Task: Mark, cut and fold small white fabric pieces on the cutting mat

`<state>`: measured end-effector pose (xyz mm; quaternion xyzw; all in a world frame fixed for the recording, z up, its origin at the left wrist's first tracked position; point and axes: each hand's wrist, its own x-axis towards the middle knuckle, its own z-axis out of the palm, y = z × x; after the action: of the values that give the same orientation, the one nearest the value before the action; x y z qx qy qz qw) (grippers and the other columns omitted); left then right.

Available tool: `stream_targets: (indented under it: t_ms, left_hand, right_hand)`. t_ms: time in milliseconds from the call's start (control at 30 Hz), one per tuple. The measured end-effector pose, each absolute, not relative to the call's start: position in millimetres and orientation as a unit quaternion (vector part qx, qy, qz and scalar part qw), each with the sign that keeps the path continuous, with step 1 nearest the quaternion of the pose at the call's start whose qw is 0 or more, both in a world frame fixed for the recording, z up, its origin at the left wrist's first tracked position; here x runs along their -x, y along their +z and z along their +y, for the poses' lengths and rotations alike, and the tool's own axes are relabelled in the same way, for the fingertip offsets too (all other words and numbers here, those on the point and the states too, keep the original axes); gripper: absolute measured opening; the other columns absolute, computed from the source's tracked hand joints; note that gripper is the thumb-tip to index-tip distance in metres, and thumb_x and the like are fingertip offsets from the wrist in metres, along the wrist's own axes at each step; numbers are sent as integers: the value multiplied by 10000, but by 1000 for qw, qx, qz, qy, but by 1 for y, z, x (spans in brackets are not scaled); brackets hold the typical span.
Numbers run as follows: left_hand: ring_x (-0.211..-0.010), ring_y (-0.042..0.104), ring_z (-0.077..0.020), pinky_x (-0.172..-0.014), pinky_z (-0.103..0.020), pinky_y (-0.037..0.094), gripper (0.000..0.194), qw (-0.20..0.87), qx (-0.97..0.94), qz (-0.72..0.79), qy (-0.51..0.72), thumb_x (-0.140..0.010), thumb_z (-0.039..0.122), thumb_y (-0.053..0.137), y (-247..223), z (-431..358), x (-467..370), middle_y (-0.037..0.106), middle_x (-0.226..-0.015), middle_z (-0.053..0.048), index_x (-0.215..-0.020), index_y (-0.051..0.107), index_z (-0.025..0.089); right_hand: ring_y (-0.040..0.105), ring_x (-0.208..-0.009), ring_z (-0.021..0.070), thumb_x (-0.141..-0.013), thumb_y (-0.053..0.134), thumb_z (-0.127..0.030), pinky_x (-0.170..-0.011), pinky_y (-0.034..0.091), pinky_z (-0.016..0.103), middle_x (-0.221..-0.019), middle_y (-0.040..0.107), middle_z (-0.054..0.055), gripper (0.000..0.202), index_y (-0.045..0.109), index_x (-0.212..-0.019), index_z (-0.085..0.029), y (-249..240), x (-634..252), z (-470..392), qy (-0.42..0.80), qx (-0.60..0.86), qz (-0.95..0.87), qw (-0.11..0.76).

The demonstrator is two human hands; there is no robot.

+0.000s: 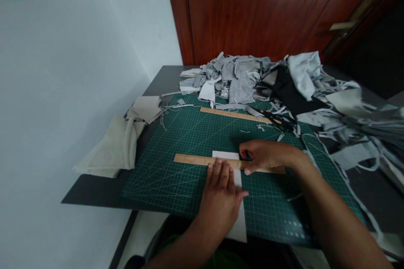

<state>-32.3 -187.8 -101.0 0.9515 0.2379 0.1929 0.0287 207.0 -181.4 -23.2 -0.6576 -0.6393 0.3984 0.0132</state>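
- Mat: green, gridded, on the table; clock read from its middle, door at 12.
- Strip: pale, on the mat, running toward 6 o'clock.
- Near ruler: wooden, across the strip.
- Left hand: fingers laid flat over near ruler and strip.
- Right hand: fingers curled, thumb at near ruler's edge, 3 o'clock of the strip.
- Far ruler: 12 o'clock.
- Scissors: black-handled, 2 o'clock.
- Scraps: heaped, 12 to 3 o'clock.
- Cloth: cream, 9 o'clock.
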Motion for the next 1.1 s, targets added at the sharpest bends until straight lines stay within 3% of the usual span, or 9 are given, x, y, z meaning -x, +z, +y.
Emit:
stream_targets:
  t_ms: [367, 567, 1100]
  left_hand:
    - [-1479, 382, -429, -1161, -620, 435, 669, 44, -956, 234, 173, -1003, 551, 515, -98, -187, 33, 493, -1533, -252, -1385, 565, 4]
    - [-1498, 359, -412, -1168, -625, 417, 653, 54, -956, 233, 170, -1029, 555, 452, -98, -187, 34, 470, -1554, -245, -1404, 558, 32]
    - [-1484, 375, -432, -1169, -624, 418, 684, 56, -959, 233, 153, -1002, 567, 504, -92, -187, 33, 475, -1544, -262, -1396, 544, 9]
  right_hand:
    - [501, -673, 136, -650, 804, -261, -551, 293, 237, -736, 587, -46, 277, 595, -822, -201, -25, -204, -183, 426, 651, -628, 26]
    - [509, -678, 139, -643, 805, -260, -555, 302, 233, -745, 587, -46, 287, 585, -820, -203, -25, -204, -182, 426, 641, -638, 21]
    - [526, -683, 144, -650, 795, -231, -557, 293, 242, -753, 609, -42, 271, 592, -827, -206, -19, -199, -184, 412, 670, -617, 7]
